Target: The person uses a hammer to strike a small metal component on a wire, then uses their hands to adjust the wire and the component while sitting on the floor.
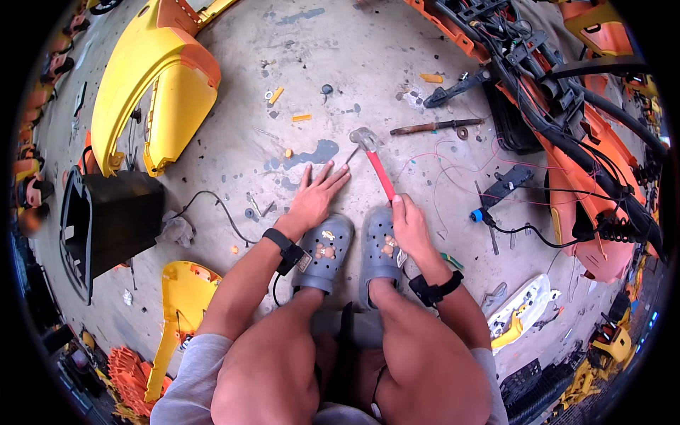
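Note:
My right hand is closed around the red handle of a hammer. The hammer's metal head rests at or just above the concrete floor, ahead of my feet. My left hand lies flat on the floor with its fingers stretched out. Close to its fingertips is a thin dark metal rod, its far end near the hammer head; whether a finger presses on it I cannot tell. Grey clogs on my feet stand between my two hands.
Yellow body panels and a black bin-like box stand on the left. A stripped vehicle frame with loose wires fills the right. A metal bar, a black bracket and a white tray of small parts lie nearby.

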`<state>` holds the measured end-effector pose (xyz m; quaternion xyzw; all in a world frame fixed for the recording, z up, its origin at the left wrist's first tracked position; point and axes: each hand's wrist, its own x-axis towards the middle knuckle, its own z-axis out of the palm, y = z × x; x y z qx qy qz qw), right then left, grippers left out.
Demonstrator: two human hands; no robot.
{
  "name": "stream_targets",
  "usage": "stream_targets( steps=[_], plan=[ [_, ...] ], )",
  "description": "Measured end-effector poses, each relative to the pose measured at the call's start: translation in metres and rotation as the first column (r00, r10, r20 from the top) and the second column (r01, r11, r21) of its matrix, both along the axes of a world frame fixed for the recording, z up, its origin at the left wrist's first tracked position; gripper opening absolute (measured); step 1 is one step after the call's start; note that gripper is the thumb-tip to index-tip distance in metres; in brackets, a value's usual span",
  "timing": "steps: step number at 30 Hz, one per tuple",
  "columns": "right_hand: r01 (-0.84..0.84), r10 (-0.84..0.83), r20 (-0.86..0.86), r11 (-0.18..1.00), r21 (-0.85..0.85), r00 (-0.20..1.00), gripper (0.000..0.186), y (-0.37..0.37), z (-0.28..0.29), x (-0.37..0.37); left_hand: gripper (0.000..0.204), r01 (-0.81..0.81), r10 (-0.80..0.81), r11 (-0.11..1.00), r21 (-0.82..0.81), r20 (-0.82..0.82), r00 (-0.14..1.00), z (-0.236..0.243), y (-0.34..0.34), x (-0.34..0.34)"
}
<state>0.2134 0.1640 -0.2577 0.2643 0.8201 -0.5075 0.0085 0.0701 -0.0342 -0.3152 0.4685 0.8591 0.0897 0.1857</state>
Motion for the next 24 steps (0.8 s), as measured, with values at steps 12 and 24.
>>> stream_targets(
  steps=[12,24],
  plan=[
    [0.087,-0.088,-0.019,0.996,-0.028,0.996,0.032,0.025,0.023,0.041,0.064,0.098,-0.098,0.979,0.176,-0.006,0.995,0.001,0.015,-0.002],
    [0.075,-0.055,-0.277,0.995,0.062,0.959,0.029,0.013,0.047,-0.004,0.079,0.133,-0.131,0.989,0.065,-0.032,0.991,0.006,0.010,-0.001]
  ],
)
